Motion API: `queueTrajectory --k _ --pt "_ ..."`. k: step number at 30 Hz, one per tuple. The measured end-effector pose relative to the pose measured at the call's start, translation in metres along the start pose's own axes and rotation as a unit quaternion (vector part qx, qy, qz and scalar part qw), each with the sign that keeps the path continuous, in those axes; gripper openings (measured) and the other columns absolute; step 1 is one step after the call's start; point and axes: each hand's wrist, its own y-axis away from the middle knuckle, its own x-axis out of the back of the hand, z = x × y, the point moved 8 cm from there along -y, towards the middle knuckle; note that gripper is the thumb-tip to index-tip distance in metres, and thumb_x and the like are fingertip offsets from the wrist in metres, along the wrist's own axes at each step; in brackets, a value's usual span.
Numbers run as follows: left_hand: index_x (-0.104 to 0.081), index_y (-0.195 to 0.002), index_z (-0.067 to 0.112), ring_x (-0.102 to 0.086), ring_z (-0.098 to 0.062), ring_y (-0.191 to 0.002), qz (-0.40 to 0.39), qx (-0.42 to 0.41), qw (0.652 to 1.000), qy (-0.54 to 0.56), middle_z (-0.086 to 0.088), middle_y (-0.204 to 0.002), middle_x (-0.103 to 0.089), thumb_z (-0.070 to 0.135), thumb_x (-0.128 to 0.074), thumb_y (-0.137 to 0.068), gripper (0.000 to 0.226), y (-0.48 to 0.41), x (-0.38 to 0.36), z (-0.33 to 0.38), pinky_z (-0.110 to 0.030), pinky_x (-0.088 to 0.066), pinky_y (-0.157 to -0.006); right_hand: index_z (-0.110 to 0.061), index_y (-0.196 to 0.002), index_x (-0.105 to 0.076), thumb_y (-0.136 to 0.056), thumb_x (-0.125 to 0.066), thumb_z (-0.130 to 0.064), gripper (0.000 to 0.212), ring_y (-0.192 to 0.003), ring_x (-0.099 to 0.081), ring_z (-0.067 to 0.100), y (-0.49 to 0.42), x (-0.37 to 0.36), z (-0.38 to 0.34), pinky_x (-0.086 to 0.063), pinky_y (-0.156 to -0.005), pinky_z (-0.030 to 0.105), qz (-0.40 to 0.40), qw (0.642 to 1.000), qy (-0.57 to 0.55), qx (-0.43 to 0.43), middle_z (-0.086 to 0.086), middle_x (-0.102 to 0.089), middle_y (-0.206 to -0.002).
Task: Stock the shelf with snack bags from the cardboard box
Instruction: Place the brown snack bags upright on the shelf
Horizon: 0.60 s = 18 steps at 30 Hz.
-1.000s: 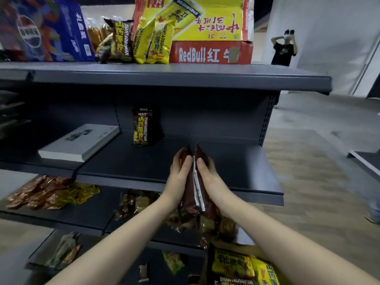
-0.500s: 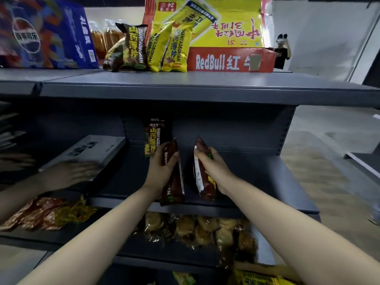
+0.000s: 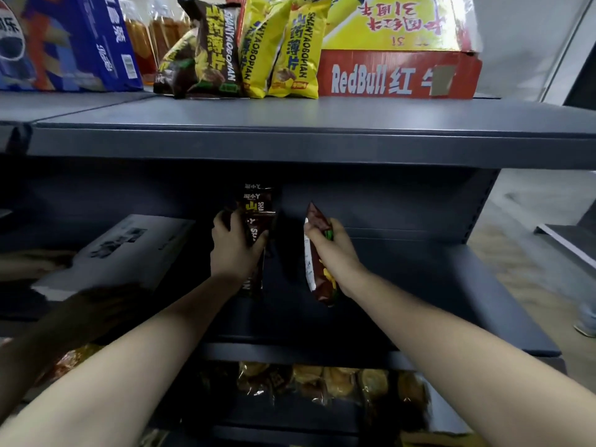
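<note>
My left hand (image 3: 233,248) grips a dark brown snack bag (image 3: 254,279), holding it upright against another brown bag (image 3: 258,201) that stands at the back of the middle shelf (image 3: 451,301). My right hand (image 3: 335,250) grips a second brown snack bag (image 3: 317,272) edge-on, a short way to the right, above the same shelf. The cardboard box is not in view.
A white flat box (image 3: 122,250) lies on the shelf to the left, with another person's blurred dark arm (image 3: 80,314) in front of it. The top shelf (image 3: 290,124) carries brown and yellow snack bags (image 3: 245,50), a RedBull carton (image 3: 396,74) and a blue Pepsi carton (image 3: 71,43). Bagged pastries (image 3: 322,382) fill the shelf below.
Both hands have pushed deeper into the middle shelf with their bags. The left bag has come up against the bag standing at the back. The camera has moved closer.
</note>
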Motion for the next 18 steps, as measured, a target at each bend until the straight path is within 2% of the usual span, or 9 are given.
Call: queueTrajectory --k 2,5,10,12,16,18 --pt "-0.032 -0.141 0.019 -0.029 -0.033 -0.131 0.0 -0.013 1.0 -0.021 -0.013 -0.147 -0.022 0.045 -0.06 -0.086 0.067 -0.01 -0.008 -0.003 -0.051 -0.045 -0.088 -0.028 -0.107 -0.053 -0.092 -0.058 -0.039 0.019 -0.09 -0.055 -0.001 -0.007 -0.003 0.001 -0.04 -0.07 0.016 0.018 1.0 -0.006 0.008 -0.013 -0.06 -0.097" --pt "-0.031 -0.142 0.019 -0.031 -0.035 -0.128 0.005 -0.021 0.999 -0.046 -0.016 -0.148 -0.022 0.048 -0.058 -0.086 0.069 -0.023 -0.021 -0.008 -0.051 -0.047 -0.085 -0.027 -0.114 -0.054 -0.091 -0.058 -0.041 0.027 -0.09 -0.054 -0.003 -0.016 -0.007 0.005 -0.039 -0.07 0.015 0.032 0.999 -0.009 0.003 -0.016 -0.059 -0.097" --pt "-0.031 -0.142 0.012 -0.036 -0.039 -0.124 0.025 0.0 0.998 -0.059 -0.021 -0.145 -0.027 0.049 -0.055 -0.087 0.071 -0.042 -0.039 -0.015 -0.05 -0.047 -0.083 -0.026 -0.121 -0.054 -0.09 -0.059 -0.041 0.034 -0.1 -0.058 0.007 -0.027 -0.01 0.019 -0.042 -0.08 0.022 0.055 0.998 -0.025 -0.022 -0.011 -0.062 -0.104" --pt "-0.032 -0.143 0.011 -0.039 -0.041 -0.122 0.034 -0.002 0.997 -0.075 -0.023 -0.144 -0.03 0.049 -0.055 -0.087 0.071 -0.048 -0.045 -0.015 -0.05 -0.047 -0.083 -0.027 -0.12 -0.054 -0.09 -0.059 -0.041 0.034 -0.1 -0.058 0.008 -0.031 -0.009 0.023 -0.042 -0.076 0.02 0.068 0.996 -0.043 -0.032 -0.011 -0.062 -0.105" --pt "-0.029 -0.144 0.016 -0.038 -0.04 -0.127 0.048 0.017 0.995 -0.089 -0.021 -0.148 -0.028 0.051 -0.053 -0.087 0.072 -0.057 -0.058 -0.02 -0.053 -0.044 -0.089 -0.032 -0.113 -0.054 -0.09 -0.059 -0.04 0.024 -0.099 -0.058 0.006 -0.039 -0.009 0.029 -0.041 -0.08 0.022 0.073 0.996 -0.047 -0.036 -0.012 -0.062 -0.105" --pt "-0.027 -0.145 0.019 -0.036 -0.04 -0.13 0.046 0.023 0.995 -0.088 -0.02 -0.15 -0.026 0.05 -0.053 -0.086 0.071 -0.06 -0.064 -0.02 -0.055 -0.041 -0.093 -0.035 -0.106 -0.054 -0.09 -0.059 -0.039 0.017 -0.092 -0.059 0.001 -0.043 -0.009 0.032 -0.042 -0.072 0.017 0.075 0.994 -0.063 -0.042 -0.012 -0.062 -0.1"
